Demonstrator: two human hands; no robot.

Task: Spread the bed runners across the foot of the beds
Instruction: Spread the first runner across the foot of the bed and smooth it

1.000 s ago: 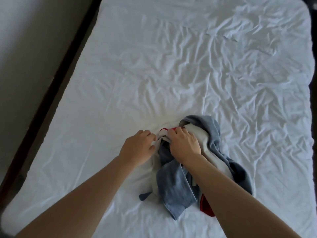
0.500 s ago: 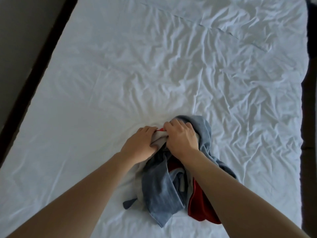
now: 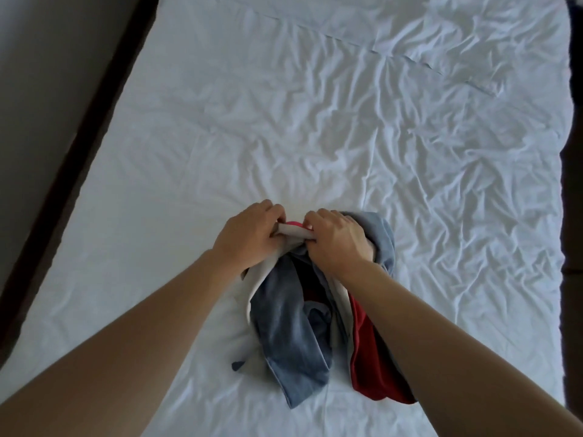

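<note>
1. The bed runner [image 3: 293, 335] lies bunched in a heap on the white sheet [image 3: 315, 137] of the bed, near the edge closest to the person and a little right of the middle. Blue-grey, pale grey and red layers show in the folds.

2. The left hand [image 3: 249, 234] and the right hand [image 3: 337, 239] are both closed on the far end of the bundle. Each grip is clamped on the pale edge of the cloth, and a short taut strip of that edge shows between the two fists.

3. Compared with a second ago, the hands have drawn slightly apart, so the strip between them is now exposed. More of the red side has come into sight on the right of the heap, and the blue-grey fold below the hands hangs longer toward the person.

4. This reads as the start of the unfolding: an edge has been found and the bundle is loosening, but the runner is not yet spread.

5. The next step likely calls for pulling the hands wide apart along that edge, toward the bed's left and right sides.

6. The sheet beneath is heavily creased, so it may drag with the cloth.
</note>
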